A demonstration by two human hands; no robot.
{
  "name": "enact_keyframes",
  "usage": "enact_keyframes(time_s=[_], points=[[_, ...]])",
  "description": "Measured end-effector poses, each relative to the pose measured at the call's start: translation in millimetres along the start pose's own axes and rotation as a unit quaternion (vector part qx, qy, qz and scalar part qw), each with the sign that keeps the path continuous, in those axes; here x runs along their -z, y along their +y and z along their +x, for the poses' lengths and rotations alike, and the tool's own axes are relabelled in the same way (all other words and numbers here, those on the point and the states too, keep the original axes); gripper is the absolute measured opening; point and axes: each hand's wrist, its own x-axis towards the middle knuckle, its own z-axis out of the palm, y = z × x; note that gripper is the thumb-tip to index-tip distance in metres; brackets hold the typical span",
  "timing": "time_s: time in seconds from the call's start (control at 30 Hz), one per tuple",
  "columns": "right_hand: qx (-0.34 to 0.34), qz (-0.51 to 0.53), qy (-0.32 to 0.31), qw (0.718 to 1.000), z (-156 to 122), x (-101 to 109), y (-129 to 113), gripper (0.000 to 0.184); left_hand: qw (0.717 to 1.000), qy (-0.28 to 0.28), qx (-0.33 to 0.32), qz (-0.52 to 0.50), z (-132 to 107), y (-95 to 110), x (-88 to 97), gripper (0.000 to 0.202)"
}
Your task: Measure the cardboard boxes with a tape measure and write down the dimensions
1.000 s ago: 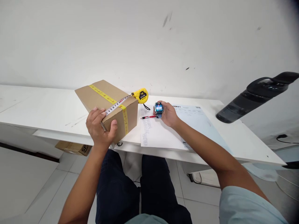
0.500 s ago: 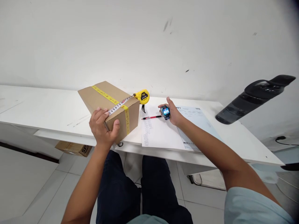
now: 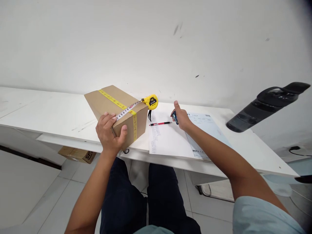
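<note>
Now, left hand: gripping the near corner of the box, thumb pinning the tape.
Box: on the table, at 9 o'clock from the paper.
Case: at the box's 3 o'clock.
Right hand: closed round a watch; pen at its 9 o'clock.

A: What is standing behind the table?
B: A white wall, faintly scuffed, is filling the upper field; even light is falling across it.
A: And below?
B: The long white table is running along the wall; pale floor tiles are showing beneath, a brown carton lying under its edge.
</note>
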Motion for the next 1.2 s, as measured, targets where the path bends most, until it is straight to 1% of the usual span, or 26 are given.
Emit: enact_keyframes(time_s=[0.07, 0.1, 0.13, 0.17, 0.23, 0.27, 0.4, 0.5, 0.67, 0.8, 0.87, 0.97, 1.03, 1.07, 1.1, 1.17, 1.2], points=[[0.043, -0.062, 0.034, 0.997, 4, 3, 2, 0.076, 1.000, 0.001, 0.003, 0.006, -1, 0, 0.0, 0.041], [0.073, -0.113, 0.052, 0.990, 6, 5, 4, 0.076, 1.000, 0.001, 0.005, 0.008, -1, 1, 0.0, 0.042], [0.103, -0.179, 0.068, 0.976, 10, 7, 6, 0.077, 1.000, 0.001, 0.006, 0.009, -1, 1, -0.1, 0.042], [0.127, -0.251, 0.079, 0.956, 14, 9, 9, 0.077, 1.000, 0.002, 0.006, 0.009, -1, 0, -0.3, 0.042], [0.143, -0.368, 0.086, 0.914, 24, 11, 15, 0.076, 1.000, 0.005, 0.001, 0.007, -1, 0, -0.7, 0.043], [0.142, -0.405, 0.084, 0.899, 30, 12, 18, 0.074, 1.000, 0.008, -0.002, 0.006, -2, 0, -0.8, 0.043], [0.155, -0.474, 0.065, 0.865, 48, 8, 30, 0.060, 1.000, 0.008, -0.006, 0.008, -2, -2, -0.6, 0.044], [0.163, -0.521, 0.055, 0.836, 55, 1, 37, 0.055, 1.000, 0.001, 0.000, 0.015, -2, -1, 0.4, 0.044], [0.177, -0.569, 0.019, 0.803, 53, -9, 44, 0.050, 1.000, 0.004, 0.005, 0.017, -3, 0, 0.4, 0.042], [0.188, -0.589, -0.019, 0.786, 50, -8, 44, 0.046, 1.000, 0.008, 0.007, 0.015, -4, 0, -1.0, 0.042], [0.186, -0.592, -0.029, 0.783, 50, -7, 41, 0.043, 1.000, 0.005, 0.008, 0.015, -4, 0, -1.4, 0.042], [0.186, -0.587, -0.032, 0.788, 48, -6, 32, 0.038, 1.000, 0.003, 0.008, 0.016, -4, -1, -1.5, 0.042], [0.199, -0.577, -0.026, 0.792, 43, -7, 21, 0.042, 1.000, 0.004, 0.009, 0.016, -4, -1, -1.4, 0.042], [0.218, -0.567, -0.021, 0.794, 39, -8, 14, 0.049, 1.000, 0.006, 0.012, 0.017, -4, 0, -1.3, 0.041], [0.253, -0.551, -0.016, 0.795, 33, -9, 8, 0.057, 1.000, 0.007, 0.016, 0.017, -4, 0, -1.2, 0.040], [0.364, -0.497, -0.008, 0.787, 23, -14, -6, 0.068, 1.000, 0.006, 0.025, 0.016, -4, 1, -1.1, 0.038], [0.427, -0.464, -0.004, 0.776, 18, -18, -12, 0.069, 0.999, 0.003, 0.030, 0.017, -5, 1, -1.0, 0.038]])
